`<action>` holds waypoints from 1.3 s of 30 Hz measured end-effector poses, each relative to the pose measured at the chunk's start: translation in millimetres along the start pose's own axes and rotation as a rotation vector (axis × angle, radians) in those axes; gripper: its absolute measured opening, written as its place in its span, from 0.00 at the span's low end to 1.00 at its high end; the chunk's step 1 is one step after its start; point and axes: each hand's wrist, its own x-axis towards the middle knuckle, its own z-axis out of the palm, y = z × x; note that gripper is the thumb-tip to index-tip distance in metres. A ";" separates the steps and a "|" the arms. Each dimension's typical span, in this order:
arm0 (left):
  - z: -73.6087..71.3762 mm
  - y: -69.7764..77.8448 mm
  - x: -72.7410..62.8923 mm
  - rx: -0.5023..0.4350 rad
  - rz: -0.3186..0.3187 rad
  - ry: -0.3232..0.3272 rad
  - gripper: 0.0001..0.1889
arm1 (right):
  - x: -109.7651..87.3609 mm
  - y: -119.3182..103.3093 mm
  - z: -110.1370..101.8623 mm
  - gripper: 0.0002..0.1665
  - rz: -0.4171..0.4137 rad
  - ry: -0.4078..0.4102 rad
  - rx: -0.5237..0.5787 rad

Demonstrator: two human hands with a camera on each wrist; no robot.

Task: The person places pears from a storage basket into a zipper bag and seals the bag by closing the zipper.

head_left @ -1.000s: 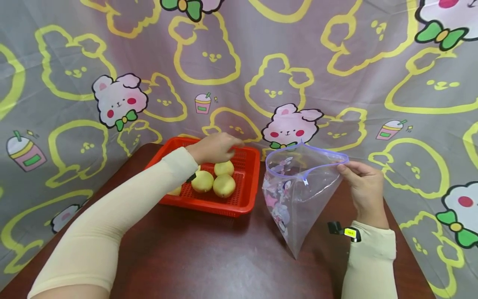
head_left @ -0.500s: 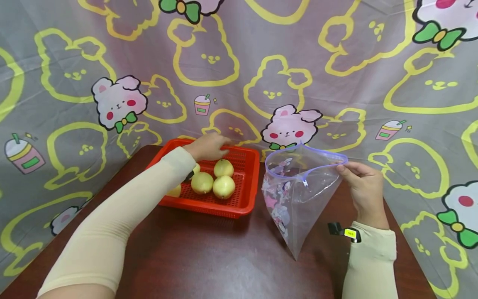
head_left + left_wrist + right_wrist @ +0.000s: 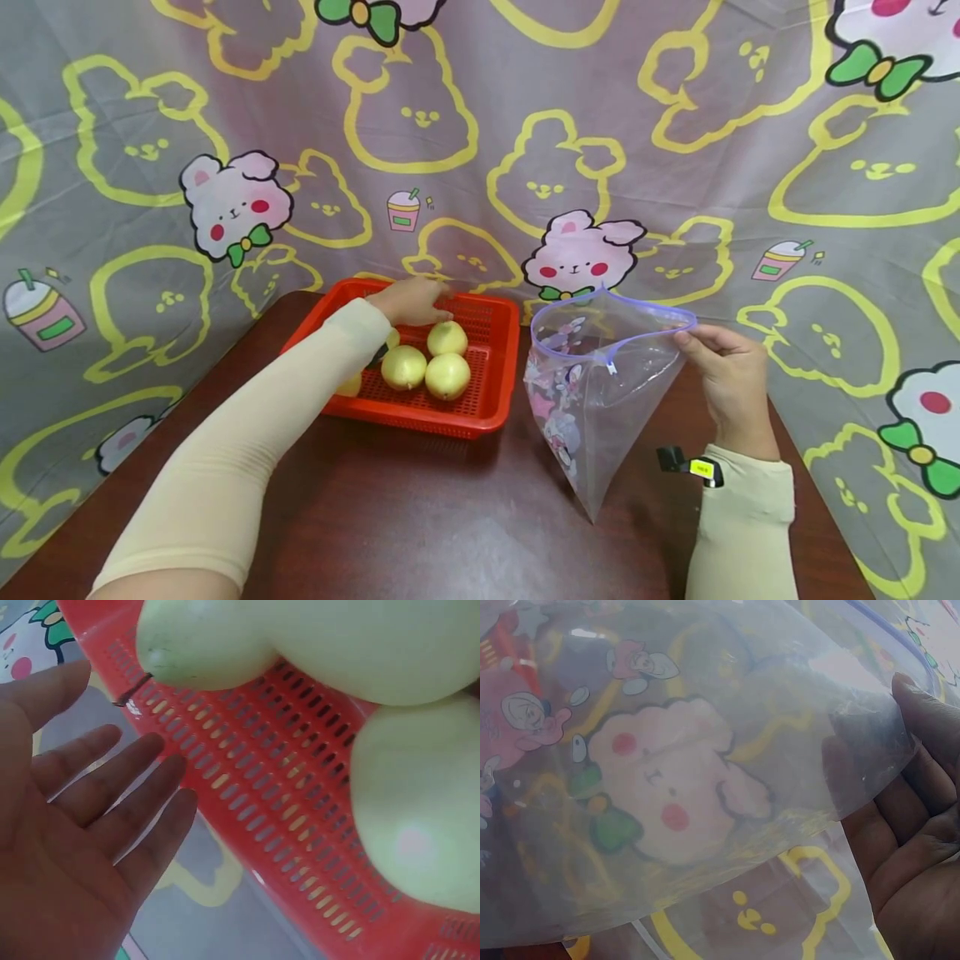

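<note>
In the head view, my left hand hovers over the back of a red slotted basket. Its fingers are spread and relaxed, with nothing held; the left wrist view shows the bare palm beside a stemmed pear, apart from it. Several pale yellow-green pears lie in the basket, some partly hidden by my left arm. To the right, my right hand pinches the purple zip edge of a clear printed zip bag. The bag hangs with its mouth wide and its corner pointing down.
Basket and bag are over a dark red-brown table. Behind and on both sides hangs a grey cartoon-print curtain, close to the basket's back edge. A small black wrist camera sits at my right wrist.
My left hand has drawn slightly left and lower over the basket, uncovering more of the back pear. The right hand and the bag have hardly moved.
</note>
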 end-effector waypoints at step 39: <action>28.7 -16.9 15.2 -0.148 -0.066 -0.165 0.39 | 3.4 1.8 -0.7 0.05 0.009 -0.022 -0.031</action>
